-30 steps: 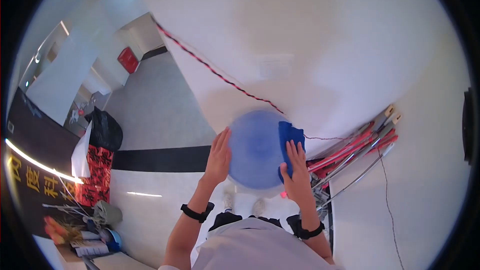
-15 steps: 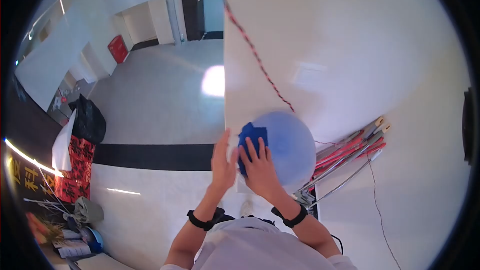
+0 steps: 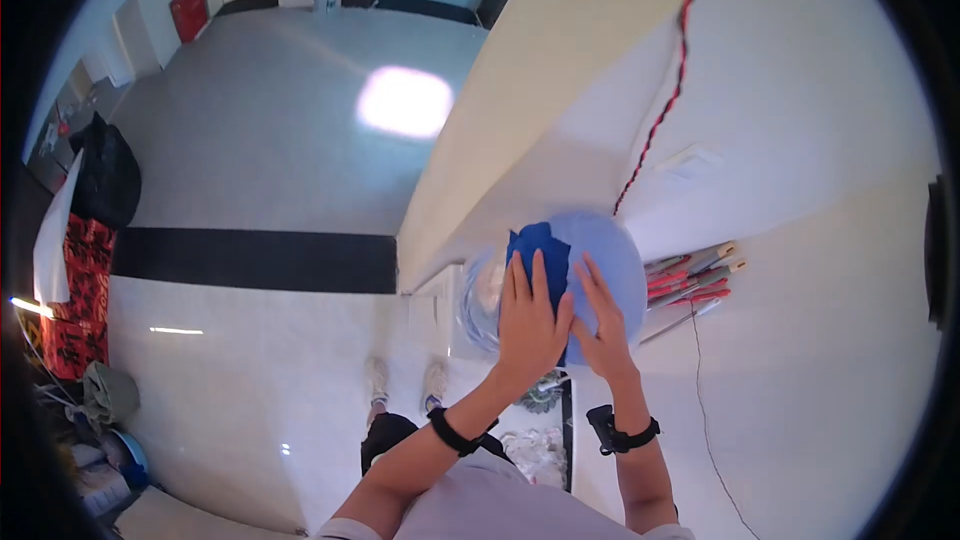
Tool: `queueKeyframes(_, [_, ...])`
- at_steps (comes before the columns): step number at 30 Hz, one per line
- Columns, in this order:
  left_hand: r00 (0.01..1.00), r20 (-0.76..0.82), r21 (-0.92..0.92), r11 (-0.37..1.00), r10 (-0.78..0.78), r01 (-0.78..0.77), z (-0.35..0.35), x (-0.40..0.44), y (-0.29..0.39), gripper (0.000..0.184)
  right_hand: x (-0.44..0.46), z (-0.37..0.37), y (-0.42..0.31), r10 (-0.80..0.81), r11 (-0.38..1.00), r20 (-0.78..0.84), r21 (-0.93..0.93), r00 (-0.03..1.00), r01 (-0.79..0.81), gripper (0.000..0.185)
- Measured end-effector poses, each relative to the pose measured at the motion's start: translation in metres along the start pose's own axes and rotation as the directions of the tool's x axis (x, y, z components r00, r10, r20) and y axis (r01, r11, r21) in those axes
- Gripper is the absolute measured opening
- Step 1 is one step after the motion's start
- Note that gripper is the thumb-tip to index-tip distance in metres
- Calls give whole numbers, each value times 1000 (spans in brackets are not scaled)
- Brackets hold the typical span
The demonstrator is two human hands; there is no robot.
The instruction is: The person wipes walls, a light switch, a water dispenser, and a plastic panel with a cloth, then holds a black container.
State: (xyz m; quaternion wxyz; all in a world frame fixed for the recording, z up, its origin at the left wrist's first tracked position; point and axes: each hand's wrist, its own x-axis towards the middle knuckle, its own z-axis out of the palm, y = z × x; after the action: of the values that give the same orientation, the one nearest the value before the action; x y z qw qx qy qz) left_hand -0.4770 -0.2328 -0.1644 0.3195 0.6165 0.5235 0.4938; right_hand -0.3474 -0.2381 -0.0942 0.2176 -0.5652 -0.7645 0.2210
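A translucent blue round container [image 3: 617, 240] stands in front of me beside the wall. On its left part lies a dark blue cloth [image 3: 540, 237]. My left hand [image 3: 530, 330] rests flat on the cloth, fingers stretched out and pointing away from me. Close to its right, my right hand [image 3: 605, 330] touches the container with its fingers apart and nothing in it. The two thumbs are near each other, over the cloth's right edge. A clear, ribbed curved surface [image 3: 480, 300] shows left of the cloth.
Red and grey poles [image 3: 690, 280] lean at the right of the container. A twisted red and black cord [image 3: 665, 115] runs along the wall. Wrapped things lie on the floor near my feet. At the far left are a black bag [image 3: 107, 175] and red patterned boxes [image 3: 85, 290].
The view has turned, and the cloth has gone from the container's right side to its left. My right hand has let go of it; my left hand now lies on it.
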Motion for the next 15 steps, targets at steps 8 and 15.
queueKeyframes(8, [986,-166,-421,905,-11,-60,24,-4,-45,62,-1,32,7,-55,915,133,-389,990,104,57])
queueKeyframes(15, [965,-262,-471,876,-23,-107,46,-14,-77,59,1,31,8,-67,911,133,-396,989,115,59])
